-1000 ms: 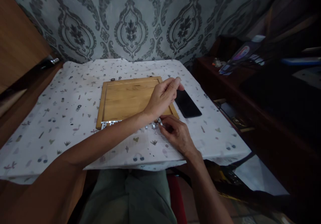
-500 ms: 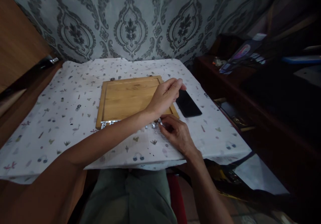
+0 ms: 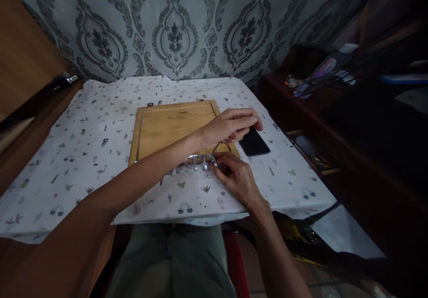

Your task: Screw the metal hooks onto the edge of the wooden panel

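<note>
A wooden board (image 3: 174,120) with a raised border lies flat on the patterned cloth. Along its near edge runs a row of small silver metal brackets (image 3: 195,163); my left forearm hides part of the row. My left hand (image 3: 234,125) reaches across the board, fingers closed, above the board's right side. Below it a thin dark bent rod, which looks like a hex key (image 3: 216,147), slants down to the rightmost bracket (image 3: 213,159). Thumb and forefinger of my right hand (image 3: 237,177) pinch that end bracket at the board's near right corner.
A black phone (image 3: 254,142) lies right of the board, partly behind my left hand. The white tablecloth (image 3: 100,155) covers the table up to the patterned wall (image 3: 174,26). At the right, a dark red cabinet (image 3: 277,93) bears a bottle (image 3: 321,73); a wooden panel (image 3: 26,48) stands left.
My left hand has moved a little right and down, turning flatter, and the thin rod under it now shows. My right hand stays at the end bracket.
</note>
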`<action>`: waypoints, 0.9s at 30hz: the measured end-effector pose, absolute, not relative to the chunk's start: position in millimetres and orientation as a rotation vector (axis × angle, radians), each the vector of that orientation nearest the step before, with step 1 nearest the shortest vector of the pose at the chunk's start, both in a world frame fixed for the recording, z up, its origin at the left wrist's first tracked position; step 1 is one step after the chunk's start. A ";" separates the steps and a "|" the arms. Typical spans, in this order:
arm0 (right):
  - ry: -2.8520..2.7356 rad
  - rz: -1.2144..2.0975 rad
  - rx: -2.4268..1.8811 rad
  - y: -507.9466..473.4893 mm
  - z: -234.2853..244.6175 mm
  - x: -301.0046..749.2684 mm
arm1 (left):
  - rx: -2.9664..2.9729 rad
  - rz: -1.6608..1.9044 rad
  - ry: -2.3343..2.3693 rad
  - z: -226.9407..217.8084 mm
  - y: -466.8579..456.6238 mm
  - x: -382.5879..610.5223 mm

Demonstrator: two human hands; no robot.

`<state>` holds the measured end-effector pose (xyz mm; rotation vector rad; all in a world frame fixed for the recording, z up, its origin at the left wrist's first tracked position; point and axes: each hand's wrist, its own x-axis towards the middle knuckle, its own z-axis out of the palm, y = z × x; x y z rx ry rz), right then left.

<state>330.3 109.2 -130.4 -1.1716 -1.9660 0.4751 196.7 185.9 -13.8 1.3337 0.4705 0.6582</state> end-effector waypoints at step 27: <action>-1.950 0.528 -1.173 107.5 -128.5 331.4 | 1.297 1.020 0.584 -7.7 174.5 190.6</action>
